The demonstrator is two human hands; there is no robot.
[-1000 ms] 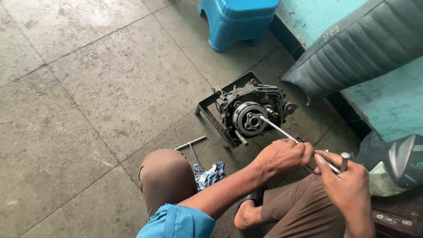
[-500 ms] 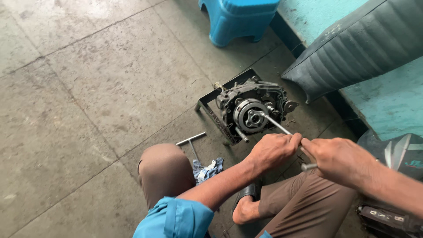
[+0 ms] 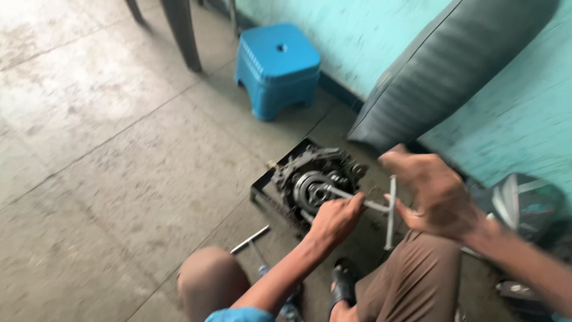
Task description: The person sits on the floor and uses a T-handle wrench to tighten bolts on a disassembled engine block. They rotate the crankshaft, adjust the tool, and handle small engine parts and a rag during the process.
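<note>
A dark engine block (image 3: 319,179) with a round metal clutch hub sits in a black tray (image 3: 260,186) on the floor. A T-handle wrench (image 3: 381,207) is seated in the hub. My left hand (image 3: 336,219) grips its shaft close to the engine. My right hand (image 3: 432,194) wraps the crossbar at the handle end, fingers curled around it. My knees and a sandalled foot (image 3: 344,280) are below the hands.
A second T-handle tool (image 3: 250,240) lies on the tiled floor by my left knee. A blue plastic stool (image 3: 278,68) stands behind the engine. A grey motorcycle seat (image 3: 441,71) leans on the teal wall. Dark chair legs (image 3: 179,30) at top.
The view has moved in closer and tilted up. My right hand has swung from low right up to the crossbar's upper side, turning the wrench. The left hand stays on the shaft.
</note>
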